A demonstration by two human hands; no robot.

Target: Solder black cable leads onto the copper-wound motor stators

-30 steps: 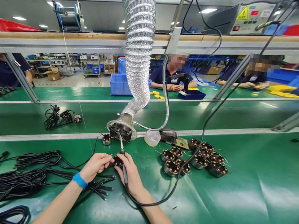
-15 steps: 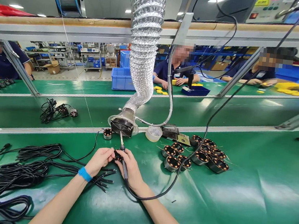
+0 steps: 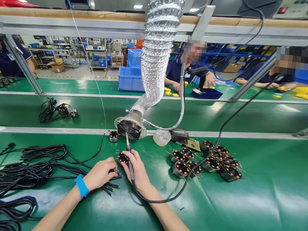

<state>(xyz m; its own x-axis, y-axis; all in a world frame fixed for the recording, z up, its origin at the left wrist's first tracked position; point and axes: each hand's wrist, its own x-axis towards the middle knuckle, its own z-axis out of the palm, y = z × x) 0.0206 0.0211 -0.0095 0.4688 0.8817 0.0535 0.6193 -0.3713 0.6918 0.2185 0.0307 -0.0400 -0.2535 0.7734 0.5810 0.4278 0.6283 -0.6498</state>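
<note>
My right hand (image 3: pixel 136 170) is closed round a soldering iron (image 3: pixel 130 156), whose tip points up towards the fan-fronted fume extractor (image 3: pixel 129 128). A small round motor stator with copper windings (image 3: pixel 122 158) lies on the green mat just left of the right hand's fingers. My left hand (image 3: pixel 101 173), with a blue wristband, rests curled over the ends of several black cables (image 3: pixel 107 184). Whether it grips one is hidden.
A heap of black cables (image 3: pixel 8 176) lies at the left. Several stators (image 3: pixel 207 163) cluster at the right, one more (image 3: pixel 113 136) by the extractor. A silver duct (image 3: pixel 158 48) hangs overhead. Other people sit across the far belt.
My left hand has left the stator and dropped back onto the cable ends. The stator now lies on the mat beside my right hand. The view has shifted slightly.
</note>
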